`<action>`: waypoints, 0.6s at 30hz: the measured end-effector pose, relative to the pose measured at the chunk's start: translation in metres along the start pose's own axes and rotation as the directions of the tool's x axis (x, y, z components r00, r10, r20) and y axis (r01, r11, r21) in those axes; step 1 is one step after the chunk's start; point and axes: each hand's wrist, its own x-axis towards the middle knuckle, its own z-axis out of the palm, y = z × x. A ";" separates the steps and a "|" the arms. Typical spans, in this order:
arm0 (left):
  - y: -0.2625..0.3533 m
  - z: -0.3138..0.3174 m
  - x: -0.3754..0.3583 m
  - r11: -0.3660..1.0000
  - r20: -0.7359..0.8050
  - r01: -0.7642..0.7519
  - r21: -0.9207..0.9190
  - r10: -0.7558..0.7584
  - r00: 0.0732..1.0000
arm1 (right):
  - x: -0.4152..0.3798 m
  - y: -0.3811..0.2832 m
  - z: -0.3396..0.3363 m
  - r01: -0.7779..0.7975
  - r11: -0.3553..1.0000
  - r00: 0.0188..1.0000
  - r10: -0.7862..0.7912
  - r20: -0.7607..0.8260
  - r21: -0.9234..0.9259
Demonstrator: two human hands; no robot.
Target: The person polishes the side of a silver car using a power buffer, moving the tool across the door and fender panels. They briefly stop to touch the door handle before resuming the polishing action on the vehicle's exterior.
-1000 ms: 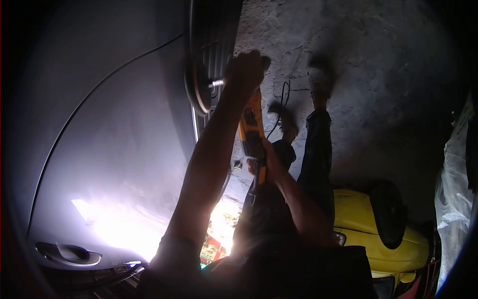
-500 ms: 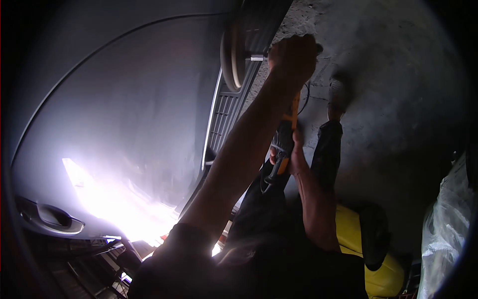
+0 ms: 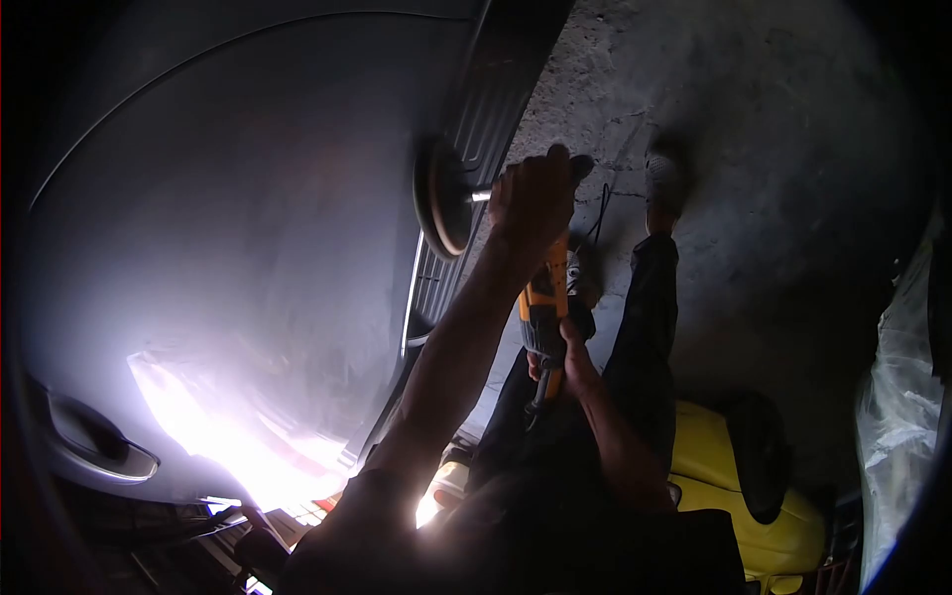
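My left hand (image 3: pixel 533 198) is wrapped round the front end of a yellow-and-black polisher (image 3: pixel 543 297). Lower down, my right hand (image 3: pixel 575 362) grips its rear handle, fingers curled around the black part. A metal shaft leads left from the tool's head to a round polishing pad (image 3: pixel 443 198), which stands edge-on at the border of a grey car door (image 3: pixel 248 198). The pad's working face is turned to the door and hidden. A dark cord (image 3: pixel 602 210) shows beyond the tool.
A ribbed running board (image 3: pixel 486 89) runs along the car's lower side. The door handle (image 3: pixel 104 446) is at lower left, near a bright light reflection. A yellow container (image 3: pixel 704 456) stands behind my right arm. Plastic sheeting (image 3: pixel 902 397) hangs at far right over the concrete floor (image 3: pixel 773 198).
Both hands and the polisher have come nearer to my body and slightly left. The pad has moved down along the door's edge. Both hands keep their hold.
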 end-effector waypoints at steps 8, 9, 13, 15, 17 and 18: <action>0.061 -0.089 0.023 0.911 -0.523 -0.411 0.033 0.366 0.769 | -0.003 -0.117 0.050 0.348 0.925 0.936 -0.333 0.114 -0.151; 0.065 -0.094 0.023 0.922 -0.505 -0.386 0.041 0.352 0.788 | -0.004 -0.125 0.056 0.372 0.912 0.927 -0.356 0.118 -0.175; 0.064 -0.091 0.024 0.934 -0.414 -0.339 0.113 0.355 0.839 | 0.005 -0.111 0.053 0.374 0.909 0.926 -0.357 0.123 -0.184; 0.052 -0.072 0.016 0.922 -0.384 -0.307 0.236 0.379 0.842 | 0.012 -0.084 0.046 0.347 0.923 0.938 -0.335 0.092 -0.166; 0.041 -0.060 0.005 0.962 -0.284 -0.232 0.144 0.264 0.922 | 0.017 -0.049 0.040 0.305 0.952 0.948 -0.299 0.108 -0.042; 0.030 -0.047 0.000 0.966 -0.251 -0.225 0.127 0.251 0.935 | 0.018 -0.031 0.040 0.247 0.969 0.968 -0.246 0.057 -0.020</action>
